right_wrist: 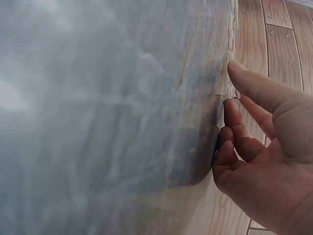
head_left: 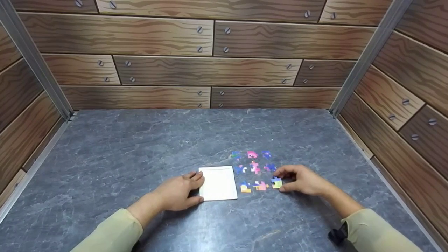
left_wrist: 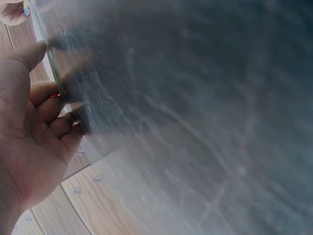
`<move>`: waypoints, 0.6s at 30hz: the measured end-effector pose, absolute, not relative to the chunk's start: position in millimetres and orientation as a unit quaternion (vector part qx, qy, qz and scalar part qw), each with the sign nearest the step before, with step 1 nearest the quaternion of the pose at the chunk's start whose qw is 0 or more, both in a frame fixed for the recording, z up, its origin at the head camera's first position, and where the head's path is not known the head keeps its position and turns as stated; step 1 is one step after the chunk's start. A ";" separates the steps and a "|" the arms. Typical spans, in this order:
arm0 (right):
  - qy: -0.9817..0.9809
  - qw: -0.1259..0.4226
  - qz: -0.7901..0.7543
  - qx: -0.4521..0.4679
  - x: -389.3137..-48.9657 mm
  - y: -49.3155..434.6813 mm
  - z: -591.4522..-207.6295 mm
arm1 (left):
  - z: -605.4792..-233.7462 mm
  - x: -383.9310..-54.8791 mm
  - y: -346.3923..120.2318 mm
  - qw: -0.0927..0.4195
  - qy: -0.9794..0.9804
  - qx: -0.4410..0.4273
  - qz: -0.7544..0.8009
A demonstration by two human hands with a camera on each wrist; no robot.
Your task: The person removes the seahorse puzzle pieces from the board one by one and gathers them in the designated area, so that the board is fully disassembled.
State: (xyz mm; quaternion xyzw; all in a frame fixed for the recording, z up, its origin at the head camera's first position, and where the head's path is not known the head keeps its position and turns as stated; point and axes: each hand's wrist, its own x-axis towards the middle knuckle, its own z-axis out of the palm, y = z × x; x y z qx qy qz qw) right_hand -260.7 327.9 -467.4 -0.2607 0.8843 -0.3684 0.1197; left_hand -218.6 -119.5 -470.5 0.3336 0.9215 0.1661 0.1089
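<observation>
A white square puzzle board (head_left: pixel 217 183) lies flat on the table. At its left edge rests my left hand (head_left: pixel 180 190), fingertips and thumb touching the rim; the left wrist view shows this hand (left_wrist: pixel 41 117) against the board's thin edge. My right hand (head_left: pixel 302 180) pinches a blue and yellow-green jigsaw piece (head_left: pixel 277 182) between thumb and forefinger, at the table surface. In the right wrist view the thumb and fingers of this hand (right_wrist: pixel 266 132) stand close to the tabletop. Beside the board lie several other pieces, including a pink one (head_left: pixel 255 167) and an orange-yellow one (head_left: pixel 245 188).
The loose pieces lie in rough rows to the right of the board, with a pink piece (head_left: pixel 252 154) in the far row. A grey marbled tabletop (head_left: pixel 157 140) lies beneath everything. Wood-patterned walls (head_left: pixel 168 71) enclose its back and sides.
</observation>
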 end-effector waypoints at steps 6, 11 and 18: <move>0.883 0.124 -0.370 -0.260 -262.2 327.9 -467.4 | -471.2 -219.6 -119.6 0.109 0.921 0.333 0.167; 0.883 0.127 -0.370 -0.258 -263.6 327.6 -468.2 | -470.6 -220.1 -119.1 0.113 0.922 0.331 0.169; 0.885 0.128 -0.367 -0.257 -266.8 327.5 -468.5 | -470.0 -220.2 -118.9 0.109 0.924 0.325 0.171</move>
